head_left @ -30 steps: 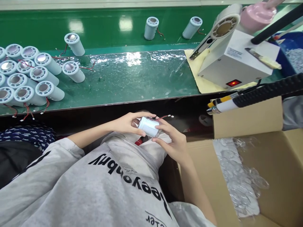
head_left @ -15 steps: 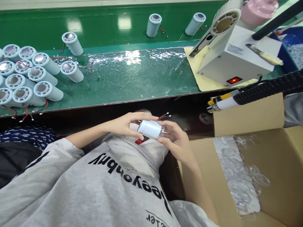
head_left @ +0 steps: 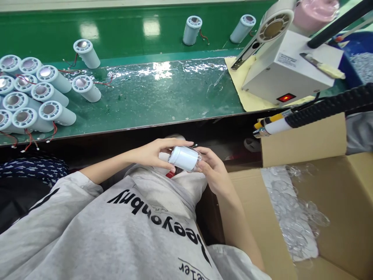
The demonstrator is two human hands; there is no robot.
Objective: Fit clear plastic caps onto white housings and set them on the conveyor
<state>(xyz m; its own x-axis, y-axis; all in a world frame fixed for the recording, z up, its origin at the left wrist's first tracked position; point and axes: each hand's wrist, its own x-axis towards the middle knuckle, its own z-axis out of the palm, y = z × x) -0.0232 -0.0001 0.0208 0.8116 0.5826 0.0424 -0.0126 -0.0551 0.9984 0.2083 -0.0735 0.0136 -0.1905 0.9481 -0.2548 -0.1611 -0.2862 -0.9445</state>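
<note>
Over my lap, a light blue cylinder (head_left: pixel 184 158) lies on its side between both hands. My left hand (head_left: pixel 157 153) grips its left end, thumb below and fingers above. At the right end, my right hand (head_left: pixel 212 167) has its fingers closed round a clear plastic piece (head_left: pixel 199 160) that sits against the cylinder. A small wire connector pokes out above the cylinder near my right fingertips.
Several blue cylinders (head_left: pixel 49 93) with red wires stand at the left of the green bench (head_left: pixel 163 93). A white device (head_left: pixel 291 70) with a lit red switch stands at the right. Below it are a black hose (head_left: pixel 329 105) and an open carton (head_left: pixel 335 186) holding clear plastic pieces.
My right hand has shifted slightly left, closer round the cylinder's right end. The wires above the cylinder now show less. The whole view has moved a little.
</note>
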